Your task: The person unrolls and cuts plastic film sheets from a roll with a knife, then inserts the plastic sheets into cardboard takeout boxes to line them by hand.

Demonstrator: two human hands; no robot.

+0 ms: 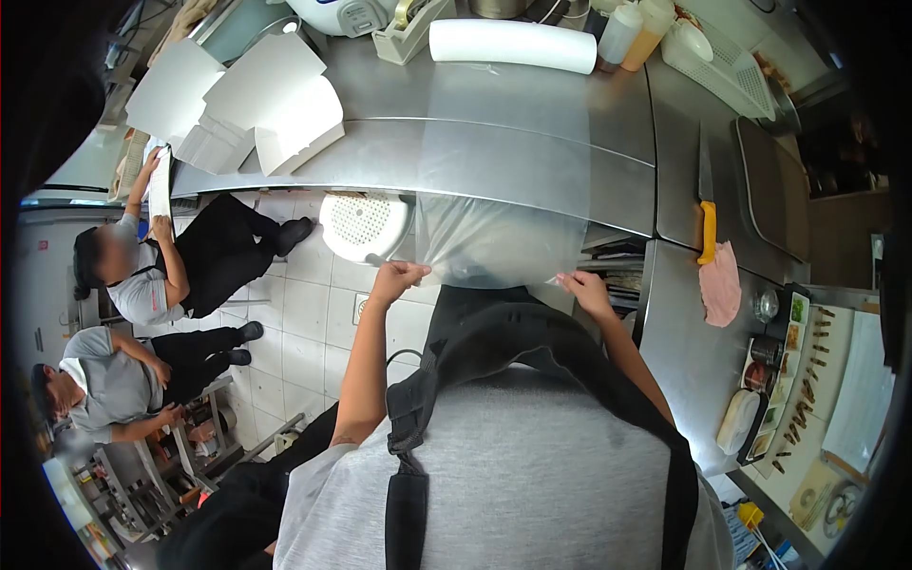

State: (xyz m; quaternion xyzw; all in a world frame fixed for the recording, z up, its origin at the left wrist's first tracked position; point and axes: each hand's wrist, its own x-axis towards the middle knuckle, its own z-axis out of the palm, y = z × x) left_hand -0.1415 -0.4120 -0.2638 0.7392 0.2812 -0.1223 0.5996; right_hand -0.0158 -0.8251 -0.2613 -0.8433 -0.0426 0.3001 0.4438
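The left hand point(397, 278) pinches one near corner of the clear plastic film point(503, 237), and the right hand point(583, 288) pinches the other; each grip is closed on the sheet between thumb and fingers. The film runs from the white roll point(513, 47) at the far side of the steel tabletop point(380, 147), across the metal and over its near edge, down in front of the person's body.

Soft creases gather by the left hand, so the pull there looks less even than on the right. Drawing both corners outward at the same height, with light and equal tension, should flatten them. A straight pull, square to the roll, suits such thin sheeting; a sharp tug on one corner could skew, stretch or tear it. The tabletop edge calls for care too, since film may snag where it bends over. The yellow-handled knife point(708, 228) lies to the right, well apart from the sheet, and is best left clear of it.
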